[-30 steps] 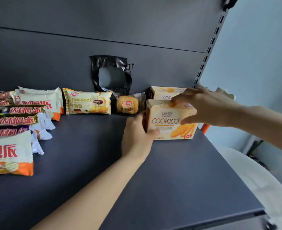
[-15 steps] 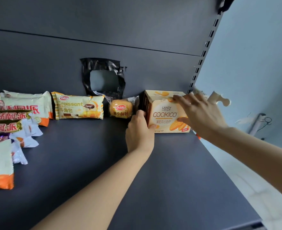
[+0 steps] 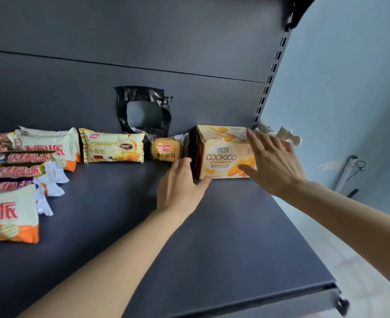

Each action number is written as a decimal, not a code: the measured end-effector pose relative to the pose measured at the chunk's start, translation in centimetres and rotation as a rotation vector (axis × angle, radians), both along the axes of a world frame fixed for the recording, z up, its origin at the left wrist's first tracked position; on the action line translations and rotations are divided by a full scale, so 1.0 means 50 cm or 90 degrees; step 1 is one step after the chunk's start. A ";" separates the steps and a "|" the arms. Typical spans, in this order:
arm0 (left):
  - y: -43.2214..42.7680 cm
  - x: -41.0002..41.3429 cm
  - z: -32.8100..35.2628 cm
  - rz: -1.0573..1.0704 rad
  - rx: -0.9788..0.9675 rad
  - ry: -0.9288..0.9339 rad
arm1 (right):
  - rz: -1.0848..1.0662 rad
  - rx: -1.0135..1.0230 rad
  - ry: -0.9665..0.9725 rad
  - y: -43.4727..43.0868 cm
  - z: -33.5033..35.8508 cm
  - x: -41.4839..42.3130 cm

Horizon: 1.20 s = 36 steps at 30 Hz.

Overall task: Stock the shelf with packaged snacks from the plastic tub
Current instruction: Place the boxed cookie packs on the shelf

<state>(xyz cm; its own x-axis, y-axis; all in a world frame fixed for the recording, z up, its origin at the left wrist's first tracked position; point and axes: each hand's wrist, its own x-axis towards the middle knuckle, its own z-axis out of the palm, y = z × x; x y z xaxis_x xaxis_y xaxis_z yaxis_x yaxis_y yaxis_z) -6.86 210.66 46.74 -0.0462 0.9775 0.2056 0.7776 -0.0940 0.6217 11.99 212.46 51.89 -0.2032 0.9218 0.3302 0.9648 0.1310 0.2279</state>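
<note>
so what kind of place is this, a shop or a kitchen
Probably a shop, or a mock-up of one: a dark metal display shelf with a slotted upright at its right end, and packaged snacks lined along the back, like the COOKICO box and croissant pack.

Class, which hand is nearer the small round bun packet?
Left. The left hand is just right of the bun packet; the right hand covers the right end of the cookie box.
</note>
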 end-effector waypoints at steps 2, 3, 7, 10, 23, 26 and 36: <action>-0.029 -0.019 0.011 -0.026 0.001 0.073 | -0.007 -0.012 -0.005 -0.026 0.003 -0.004; -0.045 -0.031 0.015 -0.037 0.000 0.118 | -0.010 -0.021 -0.006 -0.042 0.004 -0.009; -0.109 -0.081 0.024 -0.068 -0.032 0.264 | -0.010 -0.084 -0.048 -0.118 -0.002 -0.040; -0.161 -0.120 0.025 -0.072 -0.037 0.287 | -0.004 -0.128 -0.028 -0.185 -0.006 -0.080; -0.673 -0.510 0.010 -0.024 -0.079 0.190 | 0.101 -0.265 0.081 -0.632 -0.052 -0.459; -0.792 -0.647 -0.042 -0.070 -0.104 0.312 | 0.200 -0.256 0.053 -0.727 -0.084 -0.580; -1.026 -0.921 -0.360 0.005 -0.354 0.299 | 0.345 -0.515 -0.044 -0.879 -0.393 -0.890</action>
<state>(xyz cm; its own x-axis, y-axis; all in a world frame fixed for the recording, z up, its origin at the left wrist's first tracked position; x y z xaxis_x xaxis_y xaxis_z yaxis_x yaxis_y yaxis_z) -52.91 159.38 28.75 -0.0819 0.9433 -0.3215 0.9738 0.1445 0.1759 -32.51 168.48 32.26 -0.6612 0.6412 -0.3893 0.7159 0.6944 -0.0722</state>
